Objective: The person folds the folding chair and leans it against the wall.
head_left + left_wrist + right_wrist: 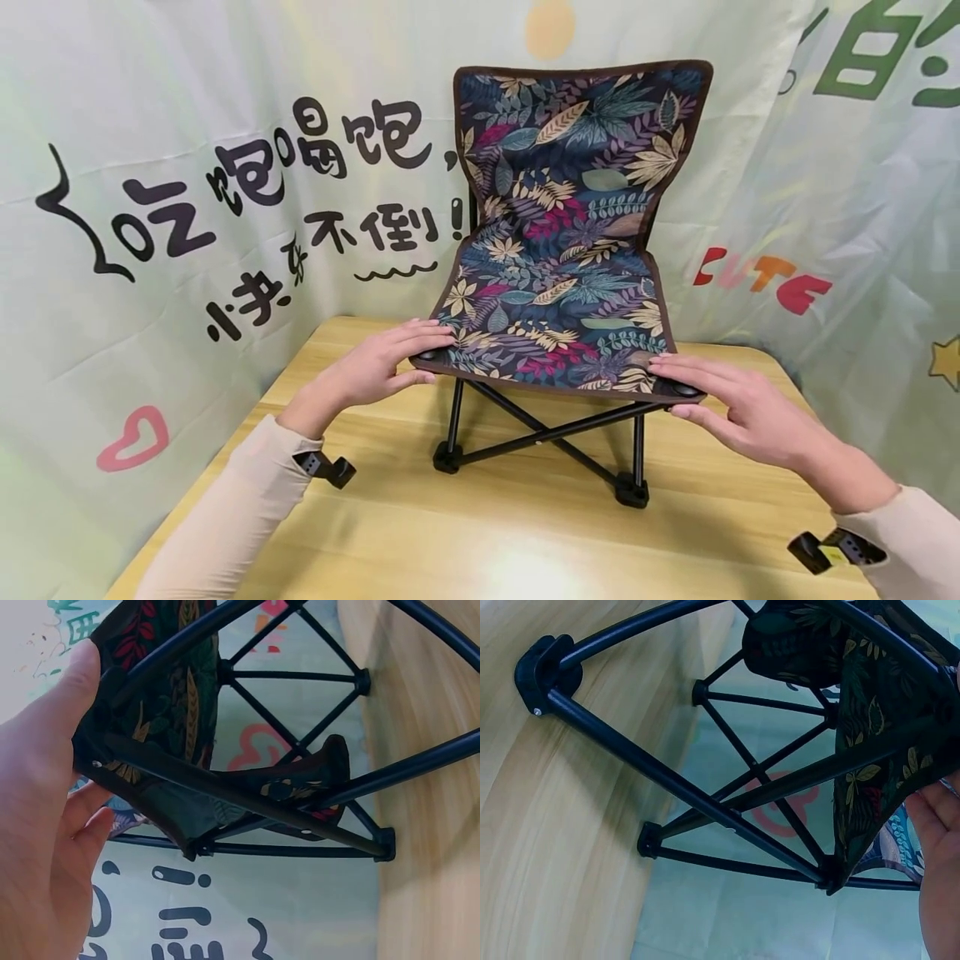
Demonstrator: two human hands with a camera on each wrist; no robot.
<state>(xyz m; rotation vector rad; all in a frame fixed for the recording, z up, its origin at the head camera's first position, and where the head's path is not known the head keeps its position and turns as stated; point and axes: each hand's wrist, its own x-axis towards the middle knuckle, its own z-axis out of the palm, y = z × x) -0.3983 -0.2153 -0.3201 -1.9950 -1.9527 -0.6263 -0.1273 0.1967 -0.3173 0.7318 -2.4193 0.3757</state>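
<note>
A folding camping chair [558,275] with dark leaf-print fabric and a crossed black frame stands unfolded on the wooden table [525,533]. My left hand [378,362] rests on the seat's front left corner, its fingers extended over the fabric and the thumb by the front edge. At the front right corner, my right hand [750,408] lies with straight fingers on top and its thumb just below the edge. From below, the left wrist view has the left hand [45,810] beside the corner joint. Only part of the right hand [941,847] shows in the right wrist view.
A pale printed cloth [225,83] with lettering hangs behind and beside the table. Black plastic feet [632,490] at the leg ends stand on the tabletop. Small black devices [325,469] are strapped at both wrists.
</note>
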